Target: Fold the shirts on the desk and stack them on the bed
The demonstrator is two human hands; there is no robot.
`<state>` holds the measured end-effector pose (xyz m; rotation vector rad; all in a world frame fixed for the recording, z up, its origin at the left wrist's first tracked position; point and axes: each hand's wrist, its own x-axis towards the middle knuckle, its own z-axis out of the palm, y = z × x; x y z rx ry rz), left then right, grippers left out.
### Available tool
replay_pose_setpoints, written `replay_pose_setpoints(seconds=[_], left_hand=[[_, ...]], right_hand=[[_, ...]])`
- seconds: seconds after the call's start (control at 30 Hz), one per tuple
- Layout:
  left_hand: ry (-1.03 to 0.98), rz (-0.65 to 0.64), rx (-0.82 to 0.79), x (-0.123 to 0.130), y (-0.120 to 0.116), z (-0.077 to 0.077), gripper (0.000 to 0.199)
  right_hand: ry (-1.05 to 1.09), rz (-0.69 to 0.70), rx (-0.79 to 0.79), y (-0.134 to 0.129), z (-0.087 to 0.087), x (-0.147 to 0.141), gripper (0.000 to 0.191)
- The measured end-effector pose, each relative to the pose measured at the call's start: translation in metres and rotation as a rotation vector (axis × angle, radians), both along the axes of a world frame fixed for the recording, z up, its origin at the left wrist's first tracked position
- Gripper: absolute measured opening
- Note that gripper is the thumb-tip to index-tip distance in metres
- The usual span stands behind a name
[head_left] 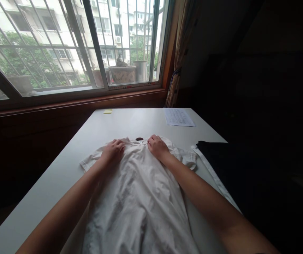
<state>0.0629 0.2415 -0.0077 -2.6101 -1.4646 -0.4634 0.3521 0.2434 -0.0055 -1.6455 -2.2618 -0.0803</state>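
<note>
A white short-sleeved T-shirt (138,190) lies spread on the white table, its neckline towards the far end and its body wrinkled. At the left shoulder, my left hand (113,150) has its fingers curled down into the fabric. My right hand (157,145) grips the cloth beside the right of the neckline, fingers bent and close together. Both sleeves lie out to the sides. A small pale label shows inside the collar. The fingertips of both hands are partly hidden.
Printed sheets (179,117) lie at the table's far right, yellow sticky notes (107,111) at the far left. Just beyond the collar is a dark oval spot (139,139). Dark cloth with a white edge (220,165) covers the right side of the table (53,176). Behind stands a barred window (69,46).
</note>
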Motion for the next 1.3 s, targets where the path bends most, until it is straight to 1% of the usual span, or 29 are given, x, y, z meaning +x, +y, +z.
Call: replay_pose_setpoints(seconds=[0.03,0.1,0.17,0.23,0.3,0.37,0.57,0.63,0.7,0.8,0.9,0.97,1.03,1.1,1.2,1.3], left_hand=[[0.008,-0.006,-0.030,0.002,0.000,-0.004,0.035],[0.016,0.020,-0.081,0.002,0.001,-0.011,0.046],[0.020,0.078,-0.124,-0.002,0.004,-0.017,0.057],[0.023,0.140,-0.157,-0.009,0.008,-0.020,0.062],[0.029,0.181,-0.180,-0.017,0.011,-0.021,0.064],[0.040,0.197,-0.194,-0.024,0.013,-0.020,0.065],[0.080,0.209,-0.219,-0.037,0.014,-0.020,0.064],[0.089,0.212,-0.220,-0.041,0.014,-0.020,0.064],[0.096,0.214,-0.225,-0.045,0.015,-0.021,0.065],[0.104,0.222,-0.237,-0.052,0.016,-0.022,0.066],[0.109,0.231,-0.249,-0.060,0.017,-0.021,0.067],[0.114,0.225,-0.258,-0.065,0.018,-0.020,0.067],[0.121,0.216,-0.269,-0.070,0.019,-0.019,0.068],[0.129,0.211,-0.277,-0.073,0.021,-0.019,0.068],[0.136,0.209,-0.283,-0.075,0.022,-0.019,0.069],[0.134,0.212,-0.279,-0.076,0.023,-0.020,0.069]], right_hand=[[0.004,-0.004,-0.013,-0.002,-0.003,-0.002,0.029],[0.014,-0.009,-0.038,-0.004,-0.011,-0.003,0.035],[0.018,-0.016,-0.064,-0.003,-0.017,-0.001,0.043],[0.022,-0.028,-0.115,-0.001,-0.021,0.004,0.053],[0.028,-0.041,-0.190,0.003,-0.024,0.011,0.062],[0.028,-0.045,-0.244,0.006,-0.024,0.020,0.067],[-0.010,-0.045,-0.267,0.010,-0.025,0.047,0.071],[-0.018,-0.049,-0.253,0.011,-0.027,0.057,0.069],[-0.007,-0.086,-0.227,0.012,-0.028,0.070,0.064],[0.021,-0.181,-0.180,0.011,-0.025,0.094,0.053],[0.044,-0.284,-0.126,0.005,-0.018,0.119,0.049],[0.056,-0.346,-0.108,-0.001,-0.014,0.131,0.045],[0.063,-0.383,-0.117,-0.007,-0.012,0.135,0.037],[0.068,-0.399,-0.160,-0.011,-0.010,0.135,0.032],[0.070,-0.407,-0.239,-0.011,-0.008,0.133,0.026],[0.064,-0.447,-0.249,-0.010,-0.002,0.139,0.020]])
